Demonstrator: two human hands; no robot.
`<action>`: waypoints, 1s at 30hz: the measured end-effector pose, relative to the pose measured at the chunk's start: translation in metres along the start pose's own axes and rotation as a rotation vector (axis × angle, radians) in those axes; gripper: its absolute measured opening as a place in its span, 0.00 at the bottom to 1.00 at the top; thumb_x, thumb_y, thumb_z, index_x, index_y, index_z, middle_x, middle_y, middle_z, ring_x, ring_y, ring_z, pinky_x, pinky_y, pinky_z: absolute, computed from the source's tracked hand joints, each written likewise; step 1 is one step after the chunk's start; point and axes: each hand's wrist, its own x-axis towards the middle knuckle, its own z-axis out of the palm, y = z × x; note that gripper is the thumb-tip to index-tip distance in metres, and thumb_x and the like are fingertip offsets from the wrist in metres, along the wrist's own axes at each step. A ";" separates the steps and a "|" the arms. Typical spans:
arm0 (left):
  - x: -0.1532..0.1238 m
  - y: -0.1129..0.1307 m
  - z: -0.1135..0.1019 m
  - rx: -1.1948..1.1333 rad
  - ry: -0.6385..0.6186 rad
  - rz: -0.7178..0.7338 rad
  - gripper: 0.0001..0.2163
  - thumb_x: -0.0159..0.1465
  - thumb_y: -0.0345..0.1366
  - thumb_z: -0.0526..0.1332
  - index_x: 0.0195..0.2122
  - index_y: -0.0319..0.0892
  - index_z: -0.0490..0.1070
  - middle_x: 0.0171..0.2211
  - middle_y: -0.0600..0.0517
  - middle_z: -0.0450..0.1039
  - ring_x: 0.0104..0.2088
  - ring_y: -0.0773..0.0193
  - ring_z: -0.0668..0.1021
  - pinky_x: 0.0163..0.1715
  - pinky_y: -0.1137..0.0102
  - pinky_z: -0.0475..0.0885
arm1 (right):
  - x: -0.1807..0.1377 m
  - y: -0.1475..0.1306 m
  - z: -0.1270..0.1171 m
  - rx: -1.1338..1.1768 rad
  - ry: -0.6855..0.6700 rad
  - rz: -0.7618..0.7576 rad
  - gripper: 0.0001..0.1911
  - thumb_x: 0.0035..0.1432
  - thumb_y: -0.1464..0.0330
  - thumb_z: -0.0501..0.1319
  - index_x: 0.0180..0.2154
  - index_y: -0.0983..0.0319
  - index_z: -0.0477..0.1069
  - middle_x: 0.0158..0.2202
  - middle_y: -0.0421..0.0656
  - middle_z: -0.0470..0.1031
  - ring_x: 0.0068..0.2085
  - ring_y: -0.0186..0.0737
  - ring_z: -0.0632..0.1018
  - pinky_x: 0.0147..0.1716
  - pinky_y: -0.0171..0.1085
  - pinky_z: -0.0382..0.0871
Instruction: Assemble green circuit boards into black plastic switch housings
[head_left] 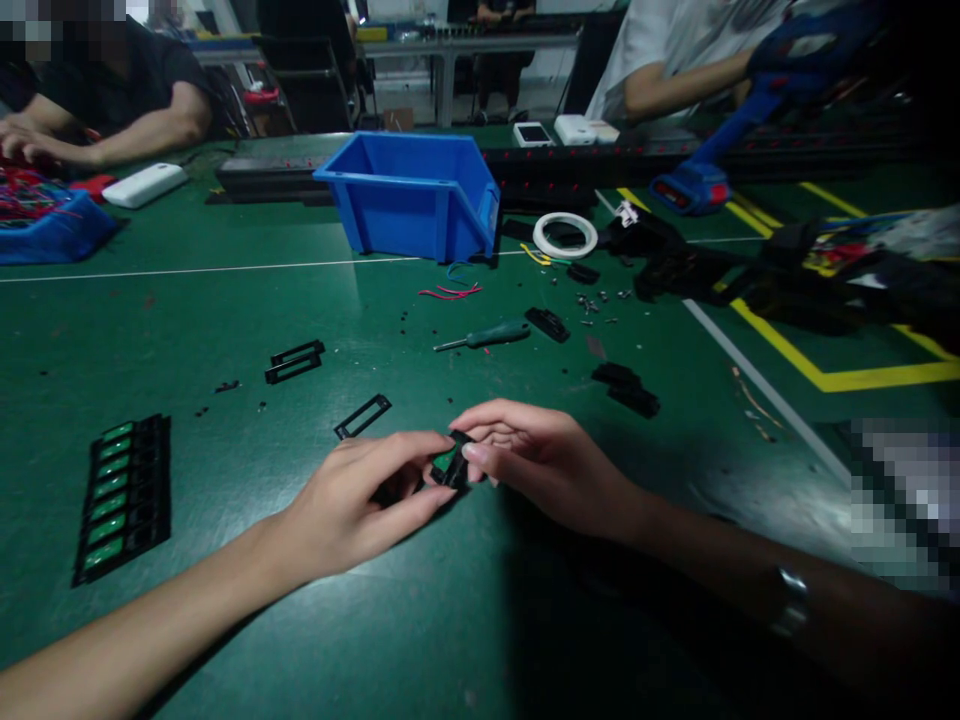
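Between my two hands is a small black plastic part with a green piece in it [448,462], just above the green tabletop. My left hand [375,490] pinches it from the left, thumb below and forefinger above. From the other side, the thumb and curled fingers of my right hand [536,460] close on it. Just beyond my left hand lies a thin black rectangular frame [363,416], with two more black frames [295,362] farther off. At left rests a row of black units with green faces [124,498]. A green-handled screwdriver [484,337] lies ahead.
A blue bin [409,205] stands ahead, with a white tape roll [565,236] to its right. Loose screws [592,300], red wire pieces [451,292] and black parts [626,388] are scattered about. A blue power tool [697,180] is at upper right. Co-workers sit across the table.
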 end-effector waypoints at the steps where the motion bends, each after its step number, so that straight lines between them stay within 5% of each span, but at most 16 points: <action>1: 0.000 -0.001 0.000 0.000 -0.011 0.008 0.16 0.66 0.34 0.66 0.54 0.41 0.69 0.31 0.54 0.78 0.26 0.71 0.78 0.27 0.77 0.71 | 0.000 -0.001 0.000 -0.013 -0.011 -0.003 0.14 0.66 0.63 0.62 0.50 0.64 0.73 0.36 0.43 0.79 0.34 0.35 0.79 0.33 0.33 0.72; 10: -0.001 -0.004 0.001 0.000 -0.051 0.024 0.22 0.65 0.36 0.68 0.58 0.40 0.67 0.32 0.54 0.77 0.28 0.70 0.77 0.29 0.76 0.70 | -0.004 -0.001 -0.002 -0.087 -0.116 -0.072 0.21 0.65 0.63 0.64 0.56 0.65 0.72 0.35 0.41 0.76 0.35 0.34 0.75 0.36 0.34 0.71; 19: -0.002 -0.003 0.002 0.027 -0.077 0.028 0.17 0.65 0.35 0.68 0.53 0.41 0.68 0.34 0.54 0.76 0.31 0.71 0.77 0.31 0.75 0.70 | -0.003 0.000 0.000 -0.130 -0.118 -0.088 0.21 0.62 0.64 0.67 0.55 0.64 0.73 0.37 0.41 0.78 0.34 0.32 0.76 0.35 0.32 0.71; 30: 0.000 -0.001 -0.002 -0.075 -0.079 -0.098 0.17 0.65 0.38 0.68 0.52 0.43 0.66 0.34 0.56 0.75 0.28 0.72 0.77 0.28 0.77 0.70 | -0.001 -0.003 -0.004 -0.242 -0.244 -0.244 0.26 0.59 0.69 0.69 0.58 0.59 0.67 0.48 0.42 0.75 0.42 0.35 0.74 0.42 0.34 0.69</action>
